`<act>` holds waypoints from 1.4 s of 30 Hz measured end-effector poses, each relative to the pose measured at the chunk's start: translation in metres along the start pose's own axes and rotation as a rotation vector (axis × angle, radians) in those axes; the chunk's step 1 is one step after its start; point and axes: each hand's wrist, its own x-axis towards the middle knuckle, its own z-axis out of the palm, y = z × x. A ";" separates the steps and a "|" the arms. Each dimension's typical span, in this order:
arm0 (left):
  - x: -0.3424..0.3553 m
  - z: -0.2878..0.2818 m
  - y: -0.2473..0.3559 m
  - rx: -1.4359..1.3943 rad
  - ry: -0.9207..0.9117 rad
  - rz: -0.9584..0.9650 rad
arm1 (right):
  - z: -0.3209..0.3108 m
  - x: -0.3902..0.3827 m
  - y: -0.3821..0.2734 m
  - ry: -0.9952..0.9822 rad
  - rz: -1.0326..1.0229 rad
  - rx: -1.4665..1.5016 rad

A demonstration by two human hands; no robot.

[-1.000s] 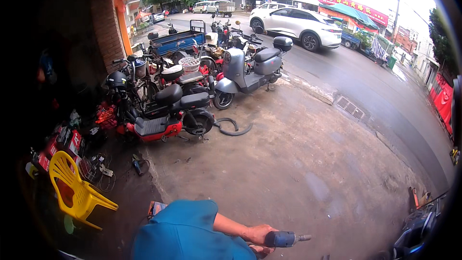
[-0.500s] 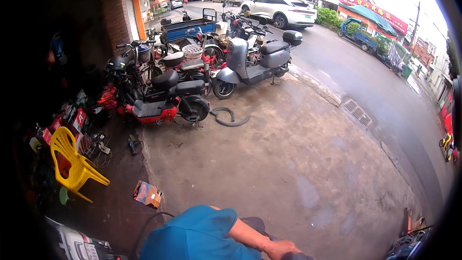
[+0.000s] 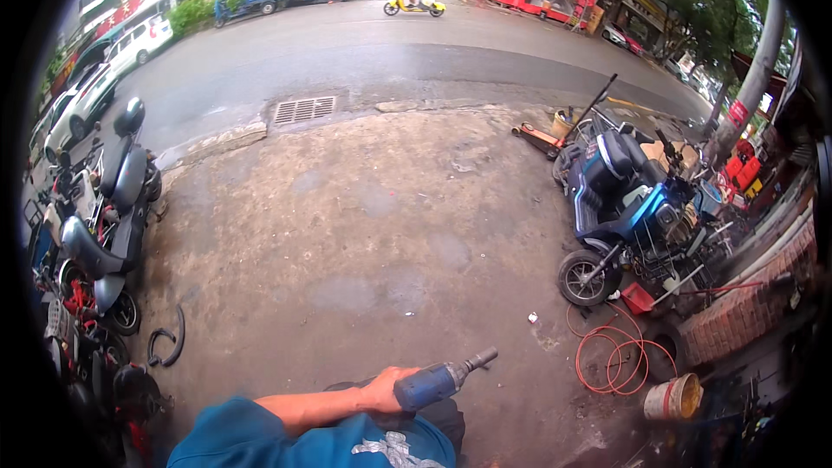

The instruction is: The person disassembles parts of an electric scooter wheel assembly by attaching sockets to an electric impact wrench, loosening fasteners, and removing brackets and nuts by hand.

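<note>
My right hand [image 3: 386, 388] is closed around the blue-bodied power wrench [image 3: 440, 381], low over bare concrete; left hand unseen. I judge the coiled orange hose [image 3: 611, 355] nearby could snag a step

Stained concrete forecourt [image 3: 364, 234], with blue scooter [image 3: 624, 208] parked at right, coiled orange hose [image 3: 611, 355], bucket [image 3: 674, 397], loose black tyre [image 3: 166, 342], grey scooter [image 3: 108, 225] at left.

ground: stained grey concrete forecourt [image 3: 364, 234]
beyond: wet asphalt road [image 3: 373, 52]
right: blue electric scooter [image 3: 633, 208], coiled orange hose [image 3: 611, 355]
light: overcast daylight
</note>
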 end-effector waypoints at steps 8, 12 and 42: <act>0.123 0.037 -0.016 -0.002 -0.243 -0.016 | -0.059 -0.005 0.089 0.341 0.252 0.306; 0.206 0.092 -0.008 0.027 -0.345 0.105 | -0.073 0.008 0.123 0.415 0.329 0.401; 0.620 0.587 0.195 0.020 -1.636 0.804 | -0.090 0.099 -0.075 1.142 0.494 1.678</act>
